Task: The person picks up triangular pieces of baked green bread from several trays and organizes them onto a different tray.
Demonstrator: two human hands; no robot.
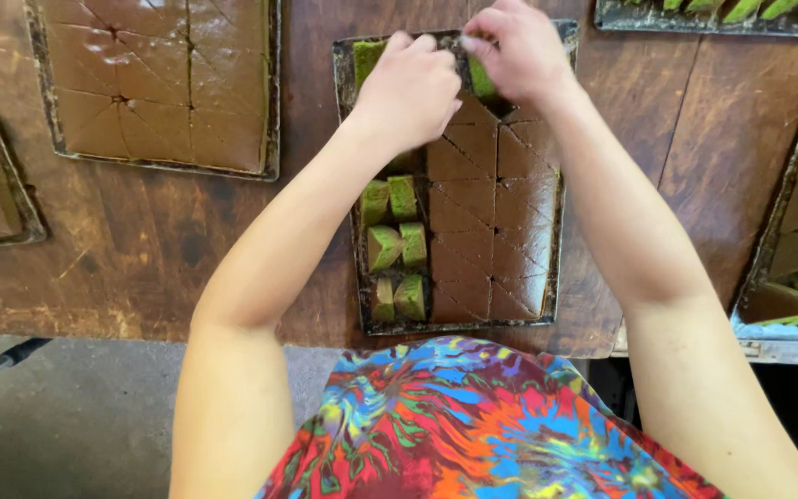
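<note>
Cake pieces [397, 248]: you've flipped one column green-side-out in the tray [347, 139]; most brown slab's left. Left hand [408, 92] and right hand [517, 51] both pinch one green piece [480, 81].

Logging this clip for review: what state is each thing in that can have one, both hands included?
Left hand: curled, fingers down at the far end of the middle tray.
Right hand: pinching a green piece.
Middle tray: brown slab cut into pieces, left column turned green side out.
Turned pieces: separated, lying in pairs.
Left tray: slab scored, all pieces in place.
Right tray: green-edged slices, tilted.
</note>
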